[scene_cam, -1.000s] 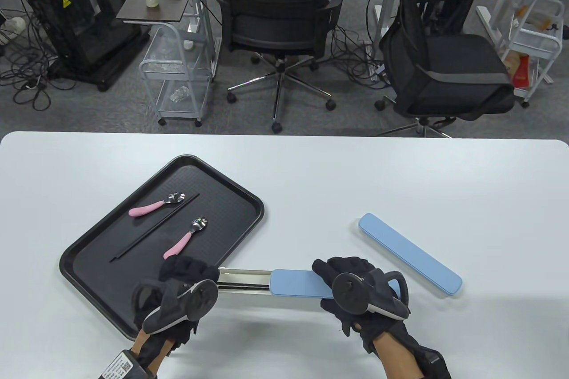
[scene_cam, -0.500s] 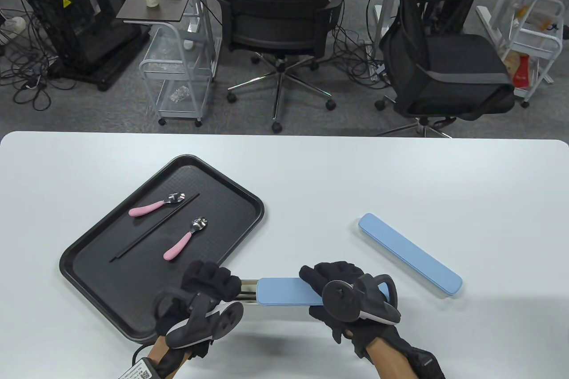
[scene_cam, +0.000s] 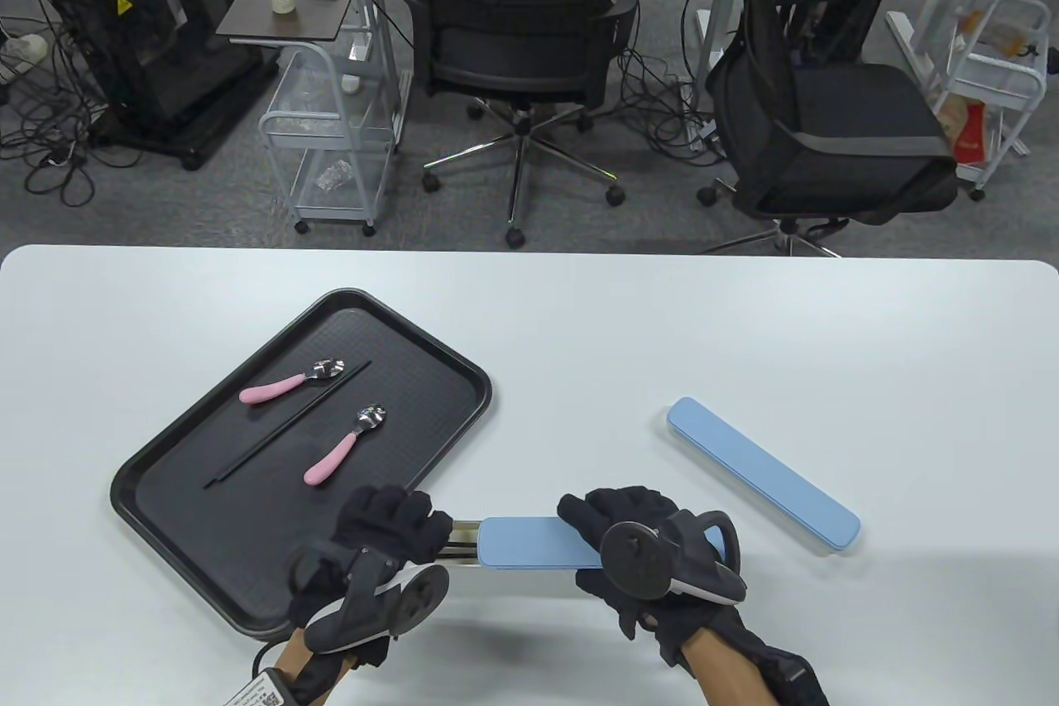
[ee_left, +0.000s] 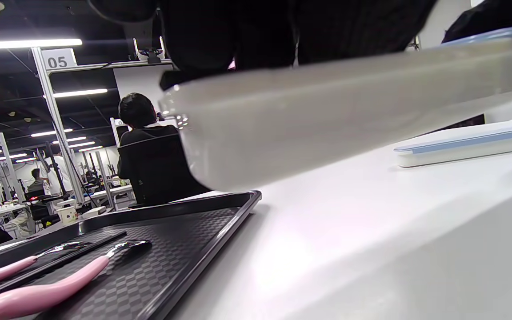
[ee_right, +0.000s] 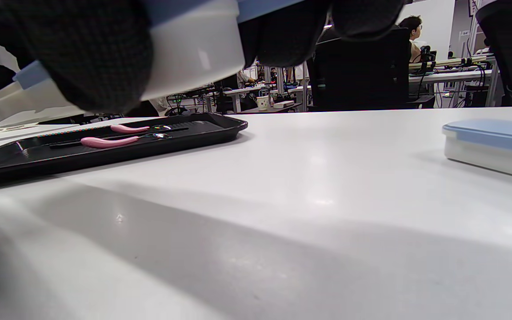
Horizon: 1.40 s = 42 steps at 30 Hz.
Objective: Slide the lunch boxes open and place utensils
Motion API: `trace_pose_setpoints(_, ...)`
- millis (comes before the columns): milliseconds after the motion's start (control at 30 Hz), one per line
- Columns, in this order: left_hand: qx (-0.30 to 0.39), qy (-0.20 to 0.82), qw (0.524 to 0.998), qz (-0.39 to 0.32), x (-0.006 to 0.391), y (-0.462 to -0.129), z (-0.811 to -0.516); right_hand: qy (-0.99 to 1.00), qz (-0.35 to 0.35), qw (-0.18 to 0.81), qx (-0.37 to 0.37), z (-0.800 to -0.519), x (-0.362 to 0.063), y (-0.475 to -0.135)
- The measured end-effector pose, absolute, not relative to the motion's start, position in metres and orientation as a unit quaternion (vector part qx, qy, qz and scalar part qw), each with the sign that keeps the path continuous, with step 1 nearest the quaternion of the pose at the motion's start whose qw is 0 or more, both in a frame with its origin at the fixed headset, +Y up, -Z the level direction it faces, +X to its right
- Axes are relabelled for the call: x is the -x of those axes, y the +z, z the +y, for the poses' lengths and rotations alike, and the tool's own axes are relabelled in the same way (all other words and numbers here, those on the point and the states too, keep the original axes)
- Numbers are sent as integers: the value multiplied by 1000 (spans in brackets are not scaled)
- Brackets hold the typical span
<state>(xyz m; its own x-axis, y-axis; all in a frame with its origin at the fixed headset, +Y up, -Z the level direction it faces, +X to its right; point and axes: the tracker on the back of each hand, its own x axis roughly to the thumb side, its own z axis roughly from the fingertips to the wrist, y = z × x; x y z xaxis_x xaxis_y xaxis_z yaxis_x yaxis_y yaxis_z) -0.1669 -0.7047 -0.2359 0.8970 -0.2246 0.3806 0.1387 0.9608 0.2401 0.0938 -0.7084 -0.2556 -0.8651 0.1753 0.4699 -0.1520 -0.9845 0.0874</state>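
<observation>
The left hand (scene_cam: 389, 528) grips the exposed end of the white inner tray (scene_cam: 461, 542) of the near lunch box. The right hand (scene_cam: 637, 545) is clamped around the blue sleeve (scene_cam: 529, 543) at its other end. Both wrist views show the box held clear of the tabletop (scene_cam: 579, 342), with gloved fingers wrapped over it.

Only a short length of the inner tray shows between the left hand and the sleeve. Whether anything already lies inside is hard to tell from these views; dark lines may be visible in the opening.

Step in hand, as judged: sliding the near lunch box open. It is only partly open.

Next move: draw the two hands apart along the long axis of the box, keeping it level so the tray does not bind in the sleeve. Then set the box down and free one hand for the utensils.

The utensils lie on the black serving tray (scene_cam: 165, 449), just left of the hands: two pink-handled spoons (scene_cam: 331, 458) (scene_cam: 285, 385) with black chopsticks (scene_cam: 285, 426) between them. A second lunch box (scene_cam: 761, 474), fully closed, rests on the tabletop to the right, well apart from the tray.
</observation>
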Motion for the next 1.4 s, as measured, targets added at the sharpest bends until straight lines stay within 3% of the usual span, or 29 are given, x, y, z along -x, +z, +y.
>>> trace_pose_setpoints(533, -99, -35, 978, -182, 187, -242, -697, 965, 24, 92, -243, -708, -97, -257)
trace_pose_setpoints(867, -99, 44, 988, -105, 227, -259, -678, 967, 22, 92, -238, -708, -99, -259)
trace_pose_setpoints(1100, -45, 61, 995, -65, 246, -274, -693, 967, 16, 101, -232, -706, -105, -260)
trace_pose_setpoints(1400, -74, 35, 995, -58, 233, -274, -699, 969, 14, 97, -226, -707, -105, -260)
